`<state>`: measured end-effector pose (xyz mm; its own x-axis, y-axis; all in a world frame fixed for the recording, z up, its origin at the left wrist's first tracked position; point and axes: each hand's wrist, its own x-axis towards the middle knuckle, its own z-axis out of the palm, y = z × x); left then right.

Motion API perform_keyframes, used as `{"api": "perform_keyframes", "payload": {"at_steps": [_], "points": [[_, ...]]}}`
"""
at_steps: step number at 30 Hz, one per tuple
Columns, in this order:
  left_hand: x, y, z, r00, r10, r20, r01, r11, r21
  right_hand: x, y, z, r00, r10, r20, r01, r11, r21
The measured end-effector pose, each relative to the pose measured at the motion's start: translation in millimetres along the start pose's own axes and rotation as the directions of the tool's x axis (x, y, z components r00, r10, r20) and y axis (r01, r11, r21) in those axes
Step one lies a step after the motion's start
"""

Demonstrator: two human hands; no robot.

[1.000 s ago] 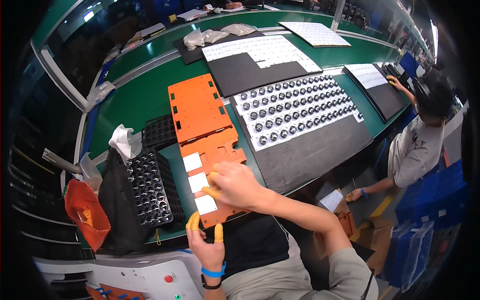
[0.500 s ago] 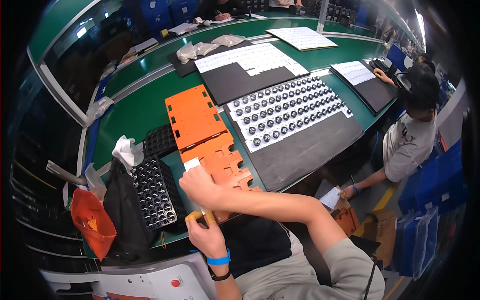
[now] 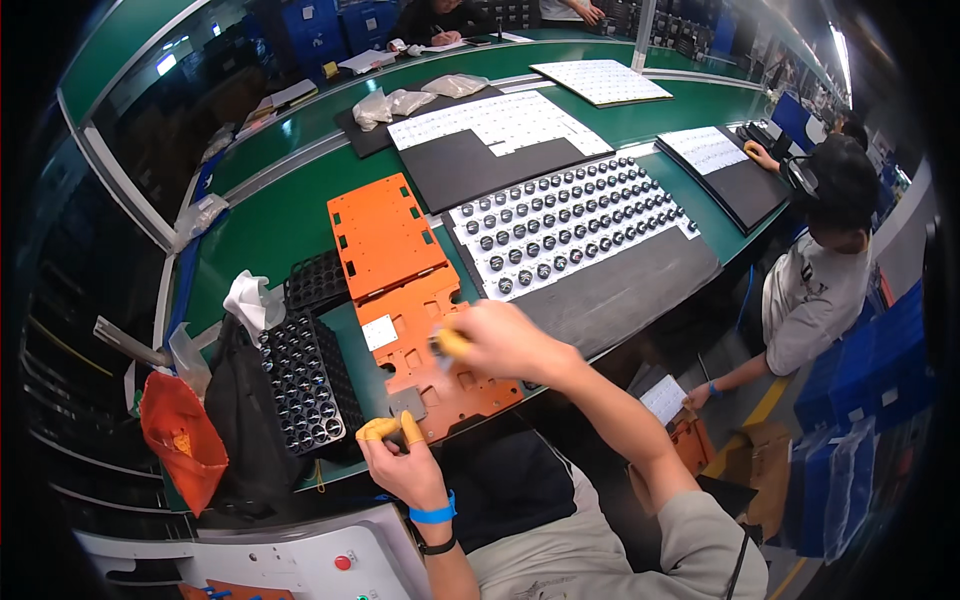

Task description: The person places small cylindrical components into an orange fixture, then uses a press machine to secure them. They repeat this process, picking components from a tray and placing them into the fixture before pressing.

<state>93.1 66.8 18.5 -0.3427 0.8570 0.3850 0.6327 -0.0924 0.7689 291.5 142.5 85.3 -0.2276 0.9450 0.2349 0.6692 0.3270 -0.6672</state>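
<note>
A cut-out orange plate (image 3: 455, 385) lies on the green bench in front of me, with a second orange plate (image 3: 385, 235) behind it. My left hand (image 3: 400, 460), with yellow finger cots, pinches a small grey square pad (image 3: 407, 402) at the plate's near edge. My right hand (image 3: 505, 340) hovers blurred over the plate's middle, its fingers curled and a yellow cot on the thumb. What it holds is unclear. One white square pad (image 3: 380, 332) sits on the plate's left part.
A black tray of small round parts (image 3: 300, 385) stands left of the plate, next to a black bag (image 3: 240, 420) and an orange bag (image 3: 180, 440). A white sheet with several round parts (image 3: 570, 225) lies on a dark mat (image 3: 640, 290). A seated co-worker (image 3: 815, 290) works at right.
My right hand has swept from the plate's left side to its middle. The row of white squares has shrunk to one. My left hand now pinches a grey pad.
</note>
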Motion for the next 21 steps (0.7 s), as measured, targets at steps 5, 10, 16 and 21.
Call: {"api": "perform_keyframes", "payload": {"at_steps": [5,10,16,21], "points": [[-8,28,19,0.976,0.219,-0.001,-0.214,0.95,-0.229,-80,78,-30,0.823,0.496,-0.276,-0.359,0.832,0.423],[-14,102,63,0.829,0.494,0.263,-0.439,0.866,-0.24,-124,143,-81,0.644,0.568,-0.512,-0.63,0.774,0.066],[-35,138,151,0.636,0.664,0.393,-0.623,0.742,-0.247,-148,193,-114,0.482,0.343,-0.806,-0.699,0.706,-0.117],[-58,144,179,0.619,0.67,0.41,-0.607,0.739,-0.291,-155,209,-110,0.629,0.271,-0.729,-0.572,0.796,-0.198]]}}
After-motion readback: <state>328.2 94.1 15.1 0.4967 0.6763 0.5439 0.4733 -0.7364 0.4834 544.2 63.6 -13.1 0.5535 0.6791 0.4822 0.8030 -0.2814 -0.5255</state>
